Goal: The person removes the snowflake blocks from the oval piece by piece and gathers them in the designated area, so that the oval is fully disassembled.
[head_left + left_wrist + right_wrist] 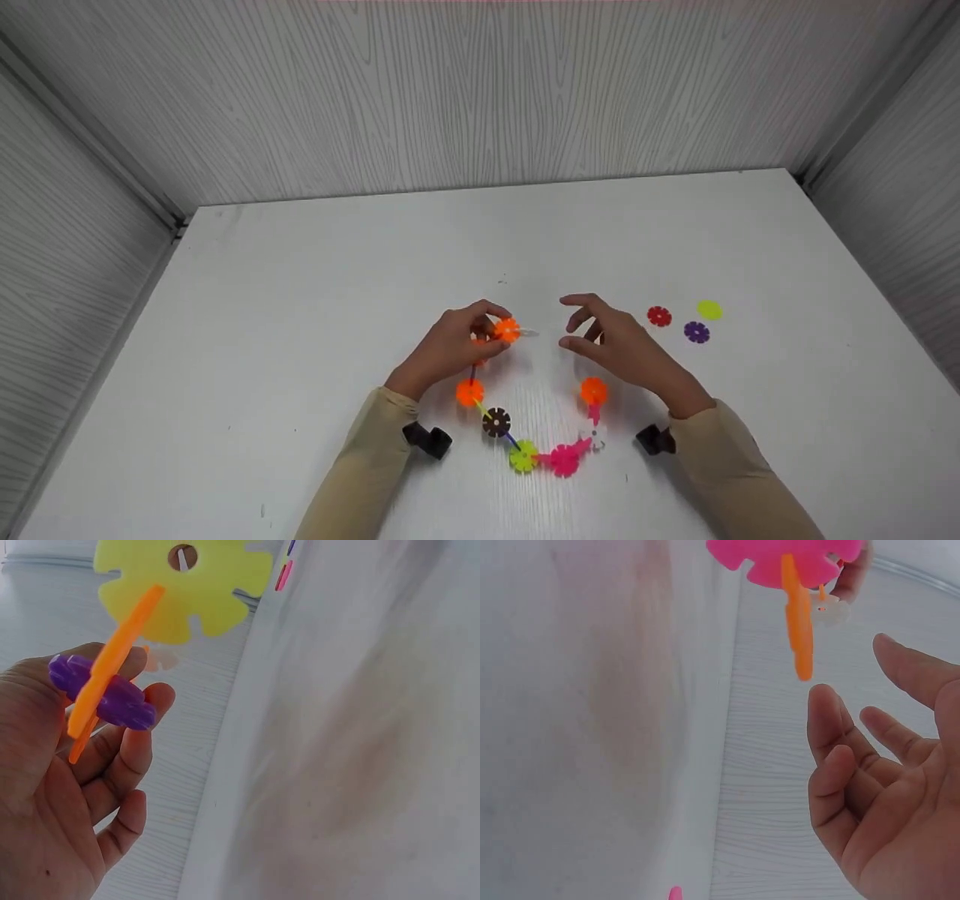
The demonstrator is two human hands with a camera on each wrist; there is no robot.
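A curved chain of slotted plastic snowflake discs lies in the middle of the head view. My left hand [448, 346] pinches an orange snowflake disc [507, 330] at one end of it, with a clear disc [529, 332] sticking out to the right. Close up in the left wrist view, a purple disc [124, 705] crosses the orange one by the fingers. From there the chain runs down through a dark brown disc [496, 422], a yellow-green disc [523, 456] and a pink disc [565, 460]. Its other end is an orange disc [594, 391], just below my right hand [626, 345], which holds nothing, fingers apart.
Three loose discs lie to the right of my right hand: red [659, 316], purple [697, 332] and yellow [709, 310]. The white table [337, 262] meets a wood-grain panel [480, 97] at the back, with side panels left and right.
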